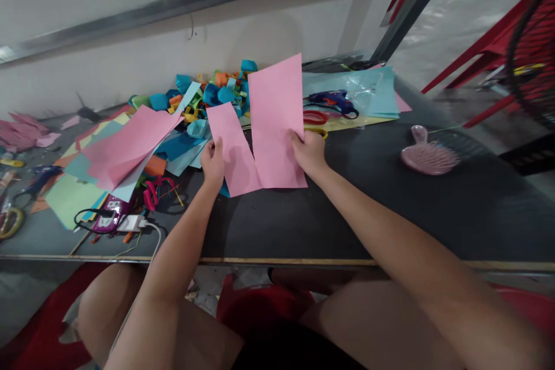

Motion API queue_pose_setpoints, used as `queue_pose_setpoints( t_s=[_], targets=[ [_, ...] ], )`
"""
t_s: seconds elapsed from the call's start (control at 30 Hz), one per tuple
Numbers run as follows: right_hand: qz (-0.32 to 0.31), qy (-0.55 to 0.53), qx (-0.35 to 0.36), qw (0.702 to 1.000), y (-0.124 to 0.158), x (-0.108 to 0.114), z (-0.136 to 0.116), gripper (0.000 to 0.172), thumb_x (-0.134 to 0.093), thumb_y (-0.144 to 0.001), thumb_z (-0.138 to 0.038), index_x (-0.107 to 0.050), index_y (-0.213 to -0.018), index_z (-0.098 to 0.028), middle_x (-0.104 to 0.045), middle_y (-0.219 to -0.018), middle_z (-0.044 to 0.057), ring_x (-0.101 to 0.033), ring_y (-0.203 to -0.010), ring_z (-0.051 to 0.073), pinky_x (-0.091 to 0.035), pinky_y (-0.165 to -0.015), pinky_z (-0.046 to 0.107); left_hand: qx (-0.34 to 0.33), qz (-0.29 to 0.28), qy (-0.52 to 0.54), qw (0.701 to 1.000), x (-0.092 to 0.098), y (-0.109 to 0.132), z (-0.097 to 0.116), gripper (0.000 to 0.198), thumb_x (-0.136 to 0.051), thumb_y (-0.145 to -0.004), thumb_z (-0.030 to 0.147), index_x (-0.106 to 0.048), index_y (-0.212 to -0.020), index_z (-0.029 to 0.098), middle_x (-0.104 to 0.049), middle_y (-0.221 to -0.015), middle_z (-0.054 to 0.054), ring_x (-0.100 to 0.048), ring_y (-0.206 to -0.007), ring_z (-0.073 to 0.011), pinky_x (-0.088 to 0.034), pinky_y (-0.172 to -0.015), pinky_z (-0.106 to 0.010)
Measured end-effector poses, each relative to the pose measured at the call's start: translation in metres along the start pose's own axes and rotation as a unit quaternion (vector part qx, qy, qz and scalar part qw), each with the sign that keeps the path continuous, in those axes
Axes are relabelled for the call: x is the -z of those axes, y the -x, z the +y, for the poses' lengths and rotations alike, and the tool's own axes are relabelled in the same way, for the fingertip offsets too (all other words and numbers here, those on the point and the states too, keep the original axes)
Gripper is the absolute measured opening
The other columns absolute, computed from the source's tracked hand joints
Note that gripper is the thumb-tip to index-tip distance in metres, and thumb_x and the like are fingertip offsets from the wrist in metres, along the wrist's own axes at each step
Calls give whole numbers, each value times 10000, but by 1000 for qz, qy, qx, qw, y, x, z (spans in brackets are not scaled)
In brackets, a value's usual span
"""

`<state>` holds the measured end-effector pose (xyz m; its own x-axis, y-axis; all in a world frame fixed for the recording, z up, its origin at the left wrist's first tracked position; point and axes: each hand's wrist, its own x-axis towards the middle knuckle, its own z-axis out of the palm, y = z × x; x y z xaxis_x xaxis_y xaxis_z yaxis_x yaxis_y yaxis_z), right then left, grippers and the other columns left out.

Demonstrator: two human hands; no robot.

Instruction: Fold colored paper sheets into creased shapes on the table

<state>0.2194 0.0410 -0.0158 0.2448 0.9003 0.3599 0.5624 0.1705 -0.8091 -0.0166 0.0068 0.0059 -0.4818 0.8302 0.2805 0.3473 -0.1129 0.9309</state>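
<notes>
My left hand [213,161] pinches the left edge of a narrow pink paper strip [235,150] that slants over the dark table [303,219]. My right hand [309,150] grips the right edge of a wider pink paper sheet [276,121], held upright beside the strip. The two pink pieces meet near their lower ends, and I cannot tell whether they are joined there. Both are held just above the table's middle.
Behind them lies a heap of coloured paper scraps [208,95], with loose coloured sheets [121,150] to the left. A blue glue gun [332,101] and red scissors [314,117] lie at the back, a pink hairbrush [427,156] to the right, a charger with cable [130,222] front left.
</notes>
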Motion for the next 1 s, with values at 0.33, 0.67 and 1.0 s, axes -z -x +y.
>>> queue_pose_setpoints(
  t_s=[0.33,0.67,1.0],
  targets=[
    [-99,-165,-46,980,0,2,-7,360,-601,-797,-552,-562,-707,-206,-491,-575,-13,-504,-603,177,-350,-589,298,-76,8,-107,991,4,4,5,278,-515,-953,296,-496,-695,193,-503,-625,29,-470,-621,-132,-347,-636,-261],
    [-32,-16,-2,999,1,10,-18,470,-572,-873,-306,-313,-488,-229,-316,-454,-47,-329,-478,113,-204,-543,299,-66,16,-125,990,3,6,10,305,-522,-949,275,-517,-655,193,-475,-582,25,-434,-579,-142,-304,-605,-274],
    [5,-25,4,1000,-7,13,-4,424,-560,-877,-380,-389,-524,-218,-364,-485,-38,-371,-495,117,-235,-545,296,-42,36,-124,991,7,-1,2,270,-529,-944,277,-535,-687,197,-472,-571,27,-447,-579,-154,-306,-623,-269]
  ],
)
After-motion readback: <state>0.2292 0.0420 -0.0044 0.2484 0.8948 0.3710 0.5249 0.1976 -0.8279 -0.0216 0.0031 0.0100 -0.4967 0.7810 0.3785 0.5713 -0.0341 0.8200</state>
